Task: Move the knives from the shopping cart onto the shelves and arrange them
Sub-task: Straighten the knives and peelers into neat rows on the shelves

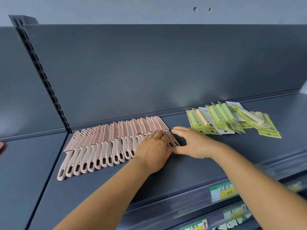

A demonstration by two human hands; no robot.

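Several pink sheathed knives (106, 141) lie in an overlapping row on the dark grey shelf (182, 163), handles toward me. My left hand (154, 150) rests on the right end of the row, fingers bent over the last knives there. My right hand (191, 143) lies just to the right of the row, thumb and fingers spread around the end knife (173, 141), whose handle shows between both hands. Further right, several green and cream knives in yellow card packs (232, 122) lie in a loose fan.
The shelf's back panel (149, 72) rises behind the knives, with a slotted upright (44, 80) at the left. Price tags (222, 193) sit on the shelf's front rail. Lower shelves with more tags show at the bottom right. A red object (1, 147) shows at the left edge.
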